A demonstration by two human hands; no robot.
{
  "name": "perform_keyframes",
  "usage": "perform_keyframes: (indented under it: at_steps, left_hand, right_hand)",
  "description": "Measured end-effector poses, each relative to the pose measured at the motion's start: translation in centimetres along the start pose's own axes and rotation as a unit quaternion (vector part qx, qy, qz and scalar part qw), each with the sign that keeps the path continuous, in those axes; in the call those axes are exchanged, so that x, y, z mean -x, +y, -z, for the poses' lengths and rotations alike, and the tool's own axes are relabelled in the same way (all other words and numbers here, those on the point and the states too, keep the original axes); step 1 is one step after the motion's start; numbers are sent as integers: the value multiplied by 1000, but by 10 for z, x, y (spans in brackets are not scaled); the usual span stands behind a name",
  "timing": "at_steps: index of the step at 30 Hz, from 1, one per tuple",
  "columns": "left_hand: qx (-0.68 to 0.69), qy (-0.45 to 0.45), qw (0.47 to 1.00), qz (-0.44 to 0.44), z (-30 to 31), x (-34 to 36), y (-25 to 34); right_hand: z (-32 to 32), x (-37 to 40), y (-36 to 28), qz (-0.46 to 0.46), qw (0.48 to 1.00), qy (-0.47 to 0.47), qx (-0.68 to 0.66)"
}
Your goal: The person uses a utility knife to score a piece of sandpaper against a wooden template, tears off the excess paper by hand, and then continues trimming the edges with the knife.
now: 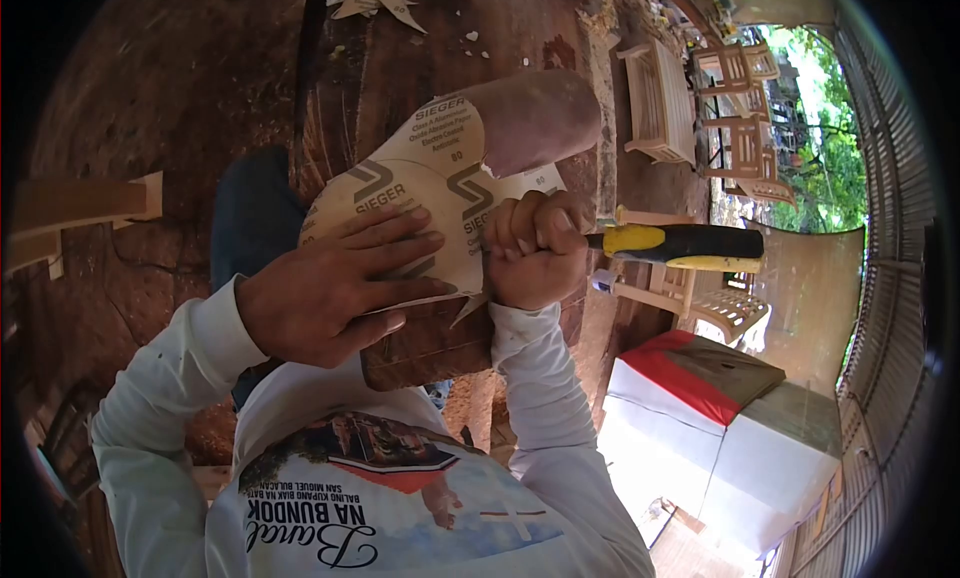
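A sheet of printed sandpaper (pixel 400 178) lies over the dark wooden bench (pixel 420 353) in front of me. My left hand (pixel 345 278) rests flat on the paper with its fingers spread. My right hand (pixel 540 248) is closed round a tool (pixel 685 244), whose yellow and black handle sticks out to the right; its working end is hidden by the fist and paper. A brown rolled sheet (pixel 540 123) curls at the far edge of the sandpaper. Another piece of paper marked 80 (pixel 542 181) shows just beyond my right fist.
Torn sandpaper scraps (pixel 378 0) lie at the bench's far end. Wooden chairs (pixel 735 138) and a slatted bench (pixel 660 103) stand to the right. A white box-like object with a red cover (pixel 680 378) is at the lower right. A wooden frame (pixel 90 213) stands at the left.
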State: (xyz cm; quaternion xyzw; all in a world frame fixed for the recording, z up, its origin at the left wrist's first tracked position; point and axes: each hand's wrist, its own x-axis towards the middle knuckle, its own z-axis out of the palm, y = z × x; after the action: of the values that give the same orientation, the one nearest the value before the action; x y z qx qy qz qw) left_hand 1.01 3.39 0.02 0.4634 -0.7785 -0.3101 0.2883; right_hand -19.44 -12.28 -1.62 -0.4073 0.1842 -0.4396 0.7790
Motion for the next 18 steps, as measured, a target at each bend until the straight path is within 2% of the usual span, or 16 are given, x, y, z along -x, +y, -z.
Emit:
perform_keyframes:
  at_steps: [9, 18]
  left_hand:
    - [-1, -4, 1000, -2, 2, -1, 1]
    - [2, -2, 1000, -2, 4, -3, 2]
  right_hand:
    - [-4, 4, 3, 20, 999, 23, 24]
    - [-2, 2, 1, 8, 999, 28, -31]
